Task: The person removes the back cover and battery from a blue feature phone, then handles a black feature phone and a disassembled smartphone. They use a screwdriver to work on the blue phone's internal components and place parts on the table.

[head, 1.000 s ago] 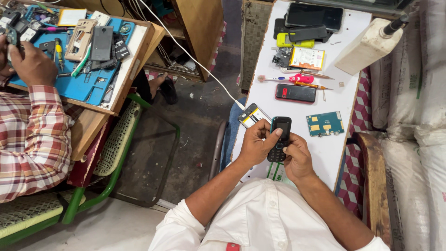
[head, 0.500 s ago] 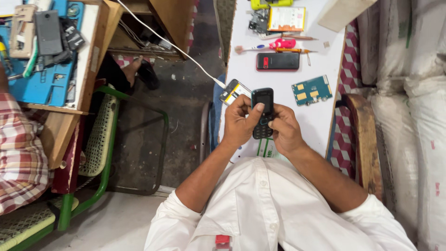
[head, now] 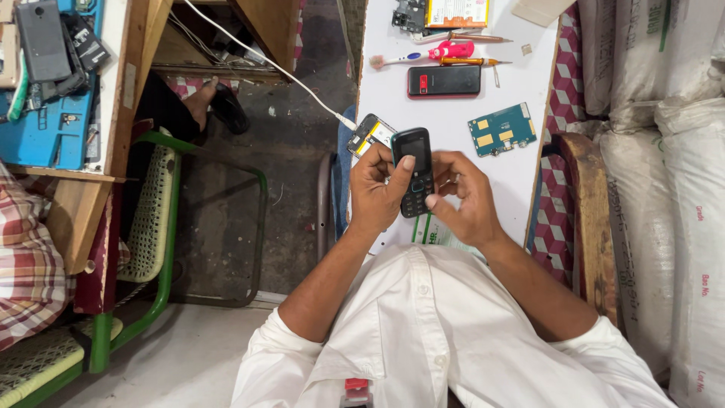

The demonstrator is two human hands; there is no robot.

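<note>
Both hands' fingers (head: pixel 408 163) closed around black keypad phone (head: pixel 414 172), left thumb on its screen.

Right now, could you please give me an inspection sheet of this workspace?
Surface: white table, narrow.
Job's things: black keypad phone held in both hands.
Clutter: green circuit board, second black phone, pink-handled tool, small part.
Grippers: left hand grips the phone, thumb on its screen; right hand at its keypad.
Cables: white cable runs to the table's edge.
Surroundings: white sacks, green chair, neighbouring bench.
</note>
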